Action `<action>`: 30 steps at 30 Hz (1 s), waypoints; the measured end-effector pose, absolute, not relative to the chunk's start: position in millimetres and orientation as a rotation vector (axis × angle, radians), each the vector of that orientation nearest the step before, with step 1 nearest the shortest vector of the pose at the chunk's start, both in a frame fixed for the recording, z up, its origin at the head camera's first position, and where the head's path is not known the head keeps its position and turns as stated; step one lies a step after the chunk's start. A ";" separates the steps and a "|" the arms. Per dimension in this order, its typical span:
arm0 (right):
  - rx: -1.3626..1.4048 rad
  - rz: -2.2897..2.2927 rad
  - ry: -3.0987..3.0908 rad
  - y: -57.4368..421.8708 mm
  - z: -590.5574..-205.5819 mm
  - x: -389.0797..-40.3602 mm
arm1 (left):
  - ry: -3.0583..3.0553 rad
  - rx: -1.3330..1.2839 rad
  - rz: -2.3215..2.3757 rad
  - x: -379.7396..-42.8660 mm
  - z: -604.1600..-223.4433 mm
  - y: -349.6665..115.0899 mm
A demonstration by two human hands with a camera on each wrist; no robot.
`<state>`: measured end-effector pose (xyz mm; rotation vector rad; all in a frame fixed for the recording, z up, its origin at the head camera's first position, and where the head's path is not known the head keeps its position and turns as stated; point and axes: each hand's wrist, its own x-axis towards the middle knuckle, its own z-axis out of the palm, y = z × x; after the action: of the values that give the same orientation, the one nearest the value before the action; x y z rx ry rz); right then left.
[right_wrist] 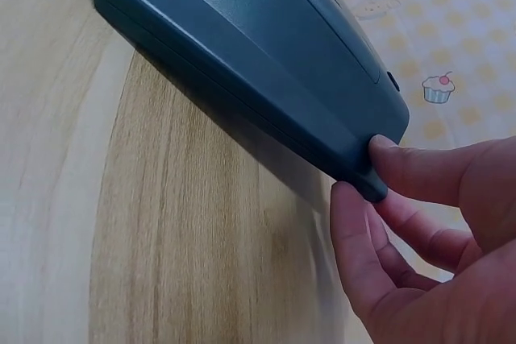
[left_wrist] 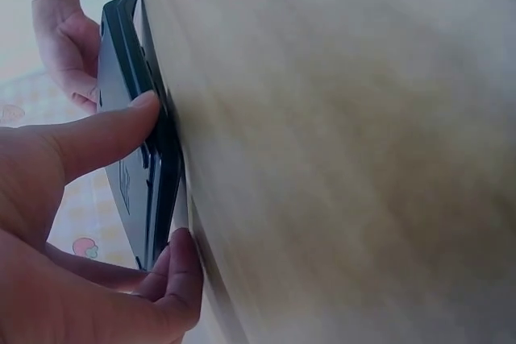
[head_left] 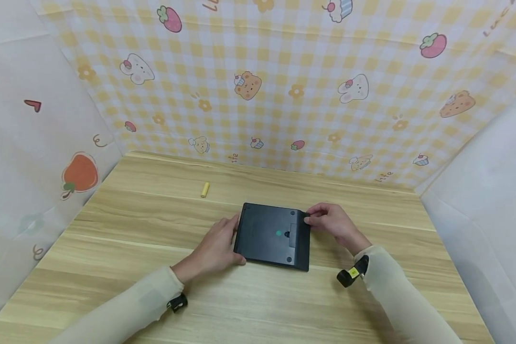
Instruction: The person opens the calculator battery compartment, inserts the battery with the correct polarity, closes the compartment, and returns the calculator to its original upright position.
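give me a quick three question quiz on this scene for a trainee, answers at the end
1. True or false: the left hand and the right hand both touch the black device.
2. Where is the yellow cylinder?
a) under the black device
b) on the wood-grain table, apart from both hands
c) pinched in the right hand
3. Fill in: the small round mark on the device's upward side is ____.

Key: 1 true; 2 b; 3 green

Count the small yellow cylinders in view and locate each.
1: the small yellow cylinder lies on the pale wooden table, beyond the left hand and apart from the flat black plastic device. Any beneath or inside that device would be hidden.
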<state>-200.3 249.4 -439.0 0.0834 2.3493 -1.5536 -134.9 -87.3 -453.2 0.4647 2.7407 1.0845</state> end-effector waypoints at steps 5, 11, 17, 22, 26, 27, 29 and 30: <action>0.095 -1.525 2.382 248.0 -439.5 -201.3 | 2.727 0.527 1.056 -141.7 -458.6 -91.1; 0.086 -1.506 2.390 247.9 -439.5 -201.1 | 2.681 0.476 1.037 -142.1 -446.7 -88.5; 0.082 -1.499 2.402 247.9 -439.0 -200.9 | 2.643 0.452 1.054 -144.6 -446.1 -88.4; 0.055 -1.482 2.438 247.2 -439.1 -201.6 | 2.616 0.433 1.070 -145.8 -446.5 -87.7; 0.023 -1.439 2.487 247.5 -440.7 -201.6 | 2.587 0.417 1.105 -145.6 -446.8 -87.0; 0.016 -1.430 2.496 247.7 -441.2 -201.5 | 2.583 0.417 1.109 -145.6 -446.9 -86.8; 0.010 -1.422 2.505 247.8 -441.8 -201.4 | 2.577 0.422 1.112 -145.9 -446.9 -86.8; 0.008 -1.420 2.507 247.8 -442.0 -201.4 | 2.577 0.423 1.111 -146.1 -447.1 -86.9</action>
<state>-201.4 247.8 -442.0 0.0077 2.5070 -1.4203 -146.1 -86.9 -447.1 0.4234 2.5771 1.1107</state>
